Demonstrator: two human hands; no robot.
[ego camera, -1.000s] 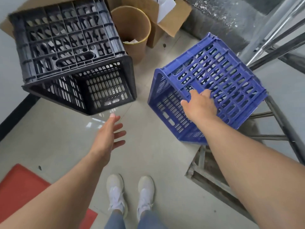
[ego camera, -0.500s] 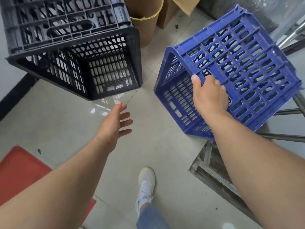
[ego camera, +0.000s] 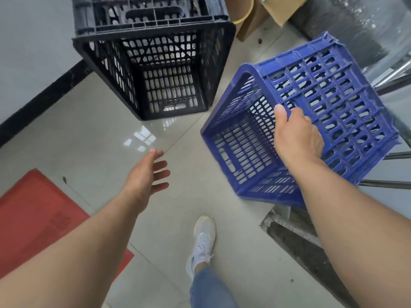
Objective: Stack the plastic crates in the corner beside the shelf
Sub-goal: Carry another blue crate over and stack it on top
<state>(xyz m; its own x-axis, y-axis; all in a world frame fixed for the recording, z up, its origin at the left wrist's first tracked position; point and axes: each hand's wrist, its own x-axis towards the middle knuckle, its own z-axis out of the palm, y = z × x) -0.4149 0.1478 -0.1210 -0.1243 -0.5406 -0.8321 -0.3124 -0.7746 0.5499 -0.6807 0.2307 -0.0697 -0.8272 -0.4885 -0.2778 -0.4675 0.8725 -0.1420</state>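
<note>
A blue plastic crate [ego camera: 333,101] is tilted on its side at the right, its open mouth facing left and toward me. My right hand [ego camera: 295,136] grips its upper wall, thumb inside the opening. A black plastic crate [ego camera: 155,70] stands on the floor at top centre, against the white wall, open side up. My left hand [ego camera: 146,176] hovers over the floor below the black crate with fingers spread and nothing in it.
A metal shelf frame [ego camera: 382,183] runs behind and below the blue crate at the right. Cardboard boxes [ego camera: 273,10] and a brown bin [ego camera: 242,10] sit at the top. A red mat [ego camera: 33,218] lies at lower left. My shoe [ego camera: 203,238] steps on the tiled floor.
The view has moved closer to the black crate and more over its opening. The blue crate has swung lower and toward me in my right hand. My left hand stays open.
</note>
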